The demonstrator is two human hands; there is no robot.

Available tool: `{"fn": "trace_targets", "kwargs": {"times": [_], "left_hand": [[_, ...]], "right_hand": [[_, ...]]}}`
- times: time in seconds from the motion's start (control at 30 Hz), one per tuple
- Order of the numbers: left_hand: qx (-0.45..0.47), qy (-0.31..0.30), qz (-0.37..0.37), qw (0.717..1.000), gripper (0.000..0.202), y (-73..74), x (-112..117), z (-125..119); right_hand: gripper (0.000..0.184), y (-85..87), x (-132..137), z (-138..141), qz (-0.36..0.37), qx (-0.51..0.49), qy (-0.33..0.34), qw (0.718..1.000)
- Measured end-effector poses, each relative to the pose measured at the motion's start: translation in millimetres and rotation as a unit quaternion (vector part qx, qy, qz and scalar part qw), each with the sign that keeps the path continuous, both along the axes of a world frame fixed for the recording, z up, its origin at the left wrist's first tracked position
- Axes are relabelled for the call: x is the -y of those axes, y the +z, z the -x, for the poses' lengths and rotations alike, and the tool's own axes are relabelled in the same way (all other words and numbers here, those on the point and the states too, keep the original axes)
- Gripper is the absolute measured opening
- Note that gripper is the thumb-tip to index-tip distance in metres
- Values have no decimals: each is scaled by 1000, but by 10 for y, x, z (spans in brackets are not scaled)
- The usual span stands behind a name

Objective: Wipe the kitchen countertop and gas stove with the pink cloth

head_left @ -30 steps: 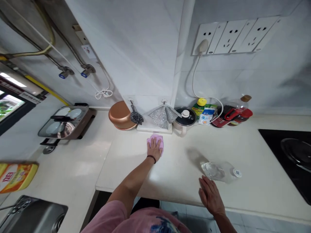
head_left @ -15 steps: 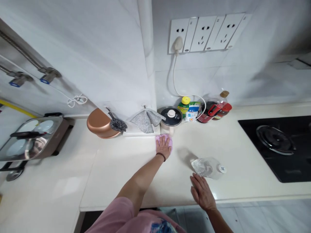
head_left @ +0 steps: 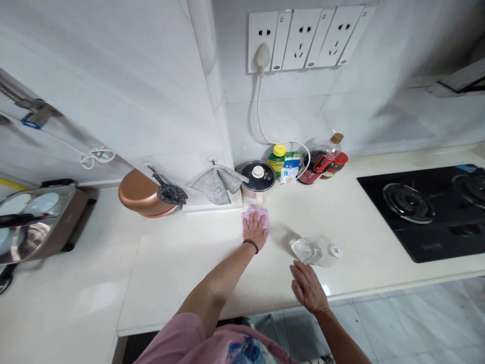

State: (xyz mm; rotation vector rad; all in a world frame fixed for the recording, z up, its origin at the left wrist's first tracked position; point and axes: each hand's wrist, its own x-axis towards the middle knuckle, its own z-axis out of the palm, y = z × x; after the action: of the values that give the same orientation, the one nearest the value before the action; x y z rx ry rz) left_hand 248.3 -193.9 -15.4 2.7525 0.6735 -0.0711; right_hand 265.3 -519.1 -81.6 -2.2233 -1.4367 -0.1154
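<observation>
Under my left hand (head_left: 256,231) lies a pink cloth (head_left: 246,217), pressed flat on the white counter (head_left: 189,253). The fingers of that hand are spread and point toward the wall. Just beyond the cloth stands a small pot (head_left: 248,193) with a dark glass lid, its pale handle pointing toward the cloth. My right hand (head_left: 309,288) hovers or rests near the counter's front edge, fingers stretched out and holding nothing. Close beyond its fingertips a clear plastic bottle (head_left: 316,251) with a white cap lies on its side. Whether they touch, I cannot tell.
A grey mesh cloth (head_left: 217,184) and a steel scourer (head_left: 172,194) hang from hooks. A copper-coloured pan (head_left: 140,194) leans nearby. Sauce bottles (head_left: 314,167) stand by the wall. Right is a black hob (head_left: 428,212); left, an electric cooker (head_left: 62,217).
The view has turned a little to the right. My left hand and the pink cloth have slid slightly right, nearer the pot's handle. The right hand keeps its place beside the bottle.
</observation>
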Motion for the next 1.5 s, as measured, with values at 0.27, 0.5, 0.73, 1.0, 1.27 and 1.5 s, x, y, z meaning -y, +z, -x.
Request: {"fn": "trace_targets", "kwargs": {"times": [0.27, 0.5, 0.73, 1.0, 1.27, 1.5], "left_hand": [[43, -160, -3, 986, 72, -211, 1032, 835], [53, -242, -10, 969, 72, -215, 1102, 1647], [6, -86, -64, 994, 67, -254, 605, 2448], [-78, 257, -109, 957, 62, -119, -311, 3749], [-77, 475, -81, 873, 64, 7, -636, 3888], [-39, 314, -97, 944, 62, -149, 34, 2967]], "right_hand": [[60, -19, -12, -31, -10, 43, 9, 999], [57, -42, -18, -47, -10, 52, 7, 999], [56, -76, -17, -64, -18, 47, 3, 999], [56, -116, -22, -96, -29, 47, 9, 998], [57, -174, -31, -116, -46, 48, 14, 998], [62, -228, -21, -137, -57, 53, 23, 997]]}}
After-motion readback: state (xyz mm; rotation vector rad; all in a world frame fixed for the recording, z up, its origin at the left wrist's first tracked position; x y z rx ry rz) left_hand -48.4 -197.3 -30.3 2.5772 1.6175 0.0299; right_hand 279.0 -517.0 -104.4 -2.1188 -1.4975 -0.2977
